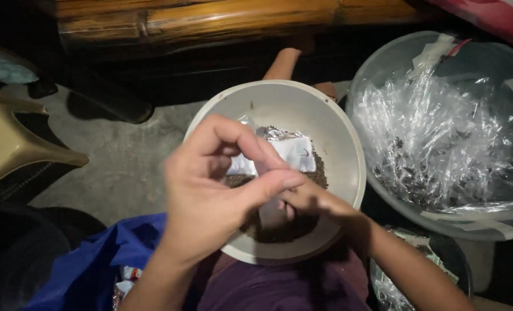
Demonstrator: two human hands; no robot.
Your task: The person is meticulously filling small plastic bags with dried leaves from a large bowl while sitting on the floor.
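A white bowl (343, 144) rests on my lap, holding dark crumbly bits (320, 173) and a white paper-and-foil wrapper (288, 147). My left hand (210, 196) hovers over the bowl with thumb and fingers pinched against the wrapper's near edge. My right hand (311, 201) reaches in from the lower right, its fingertips meeting the left hand's at the same wrapper. The part of the wrapper under my fingers is hidden.
A clear plastic tub (406, 52) at the right holds crumpled cellophane and dark bits. A blue bag (101, 259) lies at lower left, a beige chair (14, 144) at far left, a wooden bench edge (210, 17) along the top. Another small container (440, 259) sits at lower right.
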